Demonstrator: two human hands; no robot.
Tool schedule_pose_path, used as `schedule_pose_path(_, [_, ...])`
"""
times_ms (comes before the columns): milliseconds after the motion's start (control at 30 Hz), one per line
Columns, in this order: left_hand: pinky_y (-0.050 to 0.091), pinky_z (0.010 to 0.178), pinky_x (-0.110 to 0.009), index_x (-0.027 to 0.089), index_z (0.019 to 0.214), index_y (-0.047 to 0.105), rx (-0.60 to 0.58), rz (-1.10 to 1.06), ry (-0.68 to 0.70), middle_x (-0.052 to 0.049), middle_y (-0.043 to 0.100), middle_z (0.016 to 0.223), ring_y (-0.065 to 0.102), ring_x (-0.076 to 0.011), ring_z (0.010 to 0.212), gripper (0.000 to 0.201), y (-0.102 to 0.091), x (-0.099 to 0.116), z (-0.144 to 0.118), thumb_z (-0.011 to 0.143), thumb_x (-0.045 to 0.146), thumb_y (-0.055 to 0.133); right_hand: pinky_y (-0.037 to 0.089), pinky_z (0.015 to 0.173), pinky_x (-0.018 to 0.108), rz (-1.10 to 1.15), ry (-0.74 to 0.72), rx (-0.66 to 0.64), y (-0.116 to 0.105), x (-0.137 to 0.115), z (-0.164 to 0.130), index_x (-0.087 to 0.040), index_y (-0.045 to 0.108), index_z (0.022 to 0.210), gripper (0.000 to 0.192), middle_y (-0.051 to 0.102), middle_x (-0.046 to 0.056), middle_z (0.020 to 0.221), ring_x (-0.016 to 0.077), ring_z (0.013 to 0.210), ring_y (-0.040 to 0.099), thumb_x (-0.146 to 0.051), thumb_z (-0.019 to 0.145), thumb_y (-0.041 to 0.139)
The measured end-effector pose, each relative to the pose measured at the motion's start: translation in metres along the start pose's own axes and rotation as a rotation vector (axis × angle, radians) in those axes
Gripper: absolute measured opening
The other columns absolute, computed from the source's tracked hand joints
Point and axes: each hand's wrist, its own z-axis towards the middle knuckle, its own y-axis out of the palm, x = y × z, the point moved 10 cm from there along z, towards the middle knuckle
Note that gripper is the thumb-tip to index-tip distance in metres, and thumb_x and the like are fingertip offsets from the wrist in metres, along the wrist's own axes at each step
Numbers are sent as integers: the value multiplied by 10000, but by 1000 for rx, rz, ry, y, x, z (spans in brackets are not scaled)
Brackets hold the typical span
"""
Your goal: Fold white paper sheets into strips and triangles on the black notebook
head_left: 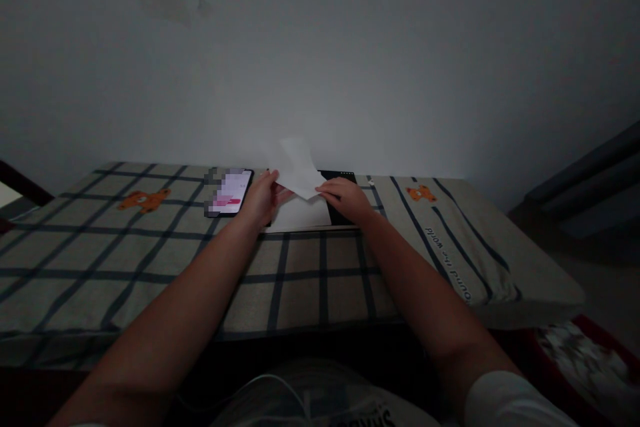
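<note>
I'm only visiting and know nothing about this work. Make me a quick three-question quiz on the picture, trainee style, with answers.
1. True or false: the left hand and right hand both touch the bent white paper sheet.
2. Which hand is nearer the black-edged rectangular phone?
3. The pale, dark-striped fabric cover shows:
A) green fish
B) orange bears
C) red cars

Key: 1 true; 2 left; 3 B.

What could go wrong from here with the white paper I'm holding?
The white paper, bent between the left hand and the right hand, could crease or tear if they pull against each other. The phone lies right beside the left hand, so a sideways move might knock it. The light is dim, which may make the paper's edges harder to see.
</note>
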Motion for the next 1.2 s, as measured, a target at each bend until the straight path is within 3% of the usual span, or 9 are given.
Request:
schedule_pose_path(200, [541,898,-463,156,1163,537,-124,-168,-31,-127,624,1224,635,-241,1070,287,15,-4,-3,918,228,406,440,934,327,43,-15,66,-6,-7,-1,-206,725,1017,281,716,60,1031,176,1012,608,-333,936,487])
schedule_pose_path(367, [517,906,-529,168,1116,555,-61,-255,-18,-113,649,1167,628,-268,1085,244,10,-5,0,908,233,444,463,853,313,104,-98,37,0,-14,-1,-187,734,921,275,730,65,941,178,919,630,-355,922,517])
schedule_pose_path(533, [536,884,-492,177,1004,573,-11,-223,22,-83,668,1089,653,-238,1011,146,5,-3,1,898,206,478,467,830,322,158,-131,60,-3,-20,-3,-174,731,874,286,729,74,905,180,883,638,-337,922,501])
schedule_pose_path(633, [542,875,-455,177,1004,591,-9,-105,37,-75,676,1067,660,-219,961,156,3,-3,1,874,192,506,480,804,322,268,13,158,-14,-5,-2,-190,730,850,274,722,64,879,176,857,640,-360,900,521])
schedule_pose_path(800, [515,898,-411,163,1041,642,-116,59,-2,-98,691,1057,643,-247,1008,230,11,-9,-3,844,245,556,494,674,285,517,444,482,-36,59,-16,-179,688,954,276,670,41,816,140,714,605,-406,829,591])
schedule_pose_path(900, [516,862,-418,166,1077,652,-147,124,-55,-111,696,1049,648,-272,987,277,15,-15,-7,836,274,566,471,538,235,728,651,446,-22,84,-22,-197,603,1126,406,641,9,808,118,651,581,-378,766,653])
schedule_pose_path(1033, [512,831,-395,188,1194,616,-203,188,-46,-101,692,1079,654,-261,960,379,21,-15,-11,831,289,571,459,502,219,942,741,309,-2,86,-23,-166,635,912,197,625,-2,718,101,598,562,-297,765,636])
schedule_pose_path(1200, [483,896,-336,201,1364,486,-271,195,64,-83,648,1198,631,-203,1012,601,26,-4,-9,778,214,617,443,498,211,989,807,324,-1,89,-28,-165,631,797,93,605,-19,637,82,541,533,-252,763,638])
